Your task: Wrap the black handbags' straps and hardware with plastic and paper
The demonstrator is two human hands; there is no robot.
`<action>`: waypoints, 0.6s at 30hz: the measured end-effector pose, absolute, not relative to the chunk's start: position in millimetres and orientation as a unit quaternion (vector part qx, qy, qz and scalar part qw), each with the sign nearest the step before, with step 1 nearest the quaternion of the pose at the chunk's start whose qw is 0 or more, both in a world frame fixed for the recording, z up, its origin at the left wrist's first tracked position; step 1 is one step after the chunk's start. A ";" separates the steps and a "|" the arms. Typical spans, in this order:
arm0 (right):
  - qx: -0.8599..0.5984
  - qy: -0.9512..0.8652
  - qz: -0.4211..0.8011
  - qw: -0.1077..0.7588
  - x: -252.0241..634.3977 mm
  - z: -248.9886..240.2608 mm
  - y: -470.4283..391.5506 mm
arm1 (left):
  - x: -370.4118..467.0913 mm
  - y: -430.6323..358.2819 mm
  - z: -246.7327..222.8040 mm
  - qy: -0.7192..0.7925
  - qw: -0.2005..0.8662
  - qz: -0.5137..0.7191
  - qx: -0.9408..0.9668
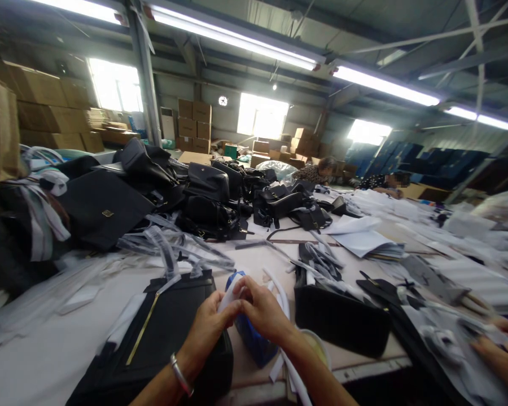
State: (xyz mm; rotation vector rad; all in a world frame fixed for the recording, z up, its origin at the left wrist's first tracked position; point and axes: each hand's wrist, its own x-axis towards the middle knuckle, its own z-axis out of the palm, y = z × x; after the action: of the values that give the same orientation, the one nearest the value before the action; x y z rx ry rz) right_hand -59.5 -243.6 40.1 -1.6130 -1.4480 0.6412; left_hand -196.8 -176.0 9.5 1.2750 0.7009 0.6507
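My left hand [209, 321] and my right hand [262, 310] meet in front of me, fingers closed on a thin white piece [227, 299], perhaps foam or paper. A blue packet [254, 341] lies on the table beneath them, partly hidden by my right hand. By my left forearm, a black handbag [173, 316] with a gold zip [143, 327] lies flat. White strips [284, 296] curve beside and below my right wrist. To the right sits another black bag [342, 318] with plastic-wrapped straps on top.
Black bags [207, 180] are heaped across the table's far side. White paper sheets [366, 237] lie at the right. A round tub [317, 344] stands by my right forearm. Another person's hand [502, 355] works at the right edge. Cartons [195, 124] stand behind.
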 end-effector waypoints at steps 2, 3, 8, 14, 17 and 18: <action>-0.639 -0.580 0.257 0.435 -60.6 40.6 -244.8 | -193.3 -174.6 4.9 0.318 0.708 0.292 0.558; -0.634 -0.579 0.259 0.442 -61.0 40.5 -245.5 | -191.9 -174.1 4.0 0.318 0.713 0.290 0.553; -0.609 -0.586 0.270 0.462 -58.2 36.5 -249.4 | -191.0 -173.7 9.1 0.326 0.732 0.279 0.530; -0.611 -0.621 0.236 0.430 -54.5 32.8 -246.1 | -194.7 -173.7 12.2 0.332 0.735 0.287 0.516; -0.628 -0.618 0.207 0.426 -56.1 28.6 -240.8 | -195.4 -171.9 9.4 0.336 0.741 0.293 0.502; -0.632 -0.614 0.203 0.428 -57.0 26.4 -239.1 | -195.7 -171.1 8.4 0.337 0.743 0.294 0.497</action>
State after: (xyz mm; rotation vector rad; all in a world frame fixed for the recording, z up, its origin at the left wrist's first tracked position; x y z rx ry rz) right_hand -57.0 -239.1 26.4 -1.5787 -1.5327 0.5068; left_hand -195.7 -171.1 8.4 1.0892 0.7393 0.6439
